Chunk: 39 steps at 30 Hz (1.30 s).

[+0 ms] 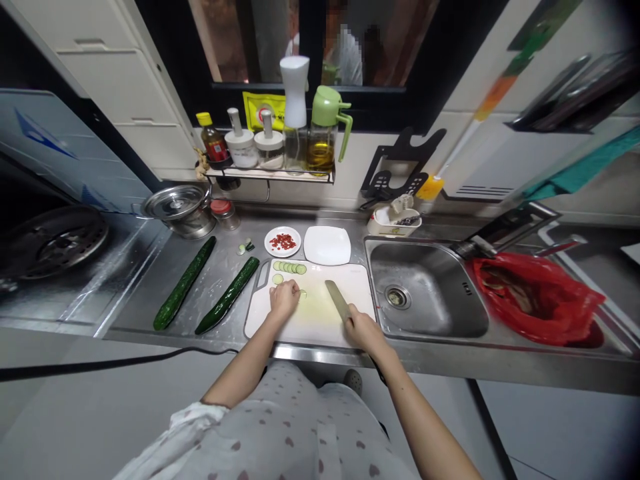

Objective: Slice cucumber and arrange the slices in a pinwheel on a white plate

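Note:
My right hand (pixel 362 327) grips a kitchen knife (pixel 337 298) by its handle, the blade slanting up and left over the white cutting board (pixel 315 333). Over the board's left half, my left hand (pixel 285 298) is closed in a pinch. A thin, pale green cucumber slice (pixel 303 293) shows at its fingertips. Just above that hand lies a single round slice (pixel 277 279). Overlapping cucumber slices (pixel 290 267) form a row along the board's upper left edge. Two whole cucumbers, one farther left (pixel 185 283) and one nearer the board (pixel 227 296), lie on the steel counter.
Behind the board stand a plate of chopped red pieces (pixel 283 253) and a white square plate (pixel 327 256). Right of it is a sink (pixel 430 313), then a red plastic bag (pixel 545 320). A lidded pot (pixel 187 212) and a condiment rack (pixel 280 175) stand at the back.

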{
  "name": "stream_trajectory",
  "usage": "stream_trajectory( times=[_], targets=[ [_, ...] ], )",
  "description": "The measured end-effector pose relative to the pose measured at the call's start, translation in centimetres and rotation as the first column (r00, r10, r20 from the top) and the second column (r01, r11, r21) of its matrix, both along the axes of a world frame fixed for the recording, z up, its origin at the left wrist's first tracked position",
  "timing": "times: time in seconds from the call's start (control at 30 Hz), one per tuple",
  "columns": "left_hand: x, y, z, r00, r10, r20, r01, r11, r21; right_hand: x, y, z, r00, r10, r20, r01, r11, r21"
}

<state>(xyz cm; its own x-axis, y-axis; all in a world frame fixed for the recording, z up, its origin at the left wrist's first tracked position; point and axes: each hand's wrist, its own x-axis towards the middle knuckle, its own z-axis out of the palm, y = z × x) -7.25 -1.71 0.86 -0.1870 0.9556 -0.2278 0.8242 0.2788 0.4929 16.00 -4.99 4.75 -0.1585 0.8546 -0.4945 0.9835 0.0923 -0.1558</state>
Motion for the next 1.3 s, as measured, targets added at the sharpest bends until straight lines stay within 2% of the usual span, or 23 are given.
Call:
stream_trajectory(
  times=[0.13, 0.3, 0.47, 0.63, 0.97, 1.3],
  targets=[
    [-0.6, -0.6, 0.2, 0.995, 0.06, 0.082, -0.059, 0.998, -0.017, -0.2, 0.1, 0.2, 1.0, 0.01, 0.018, -0.01, 1.0, -0.025],
    [-2.4, -1.3, -0.3, 0.983, 0.146, 0.112, -0.147, 0.989, 0.003, -0.3, 0.0, 0.0, 1.0, -0.001, 0.02, 0.001, 1.0, -0.028],
    [-4.6, -0.8, -1.1, 0.961, 0.253, 0.11, -0.256, 0.967, 0.014, -0.3, -0.1, -0.4, 1.0, -0.002, 0.018, 0.002, 1.0, -0.011],
    [-6.0, -0.2, -1.7, 0.944, 0.314, 0.096, -0.317, 0.948, 0.014, -0.3, -0.1, -0.3, 1.0, 0.012, 0.022, -0.012, 1.0, -0.005],
    [-6.3, 0.4, -1.2, 0.933, 0.358, 0.026, -0.359, 0.933, 0.007, -0.1, 0.0, -0.7, 1.0, 0.004, 0.013, -0.004, 1.0, -0.011],
    [-5.9, 0.4, -1.2, 0.945, 0.318, -0.078, -0.317, 0.948, 0.033, -0.2, 0.0, -0.5, 1.0, 0.007, 0.01, -0.007, 1.0, -0.01]
  ],
)
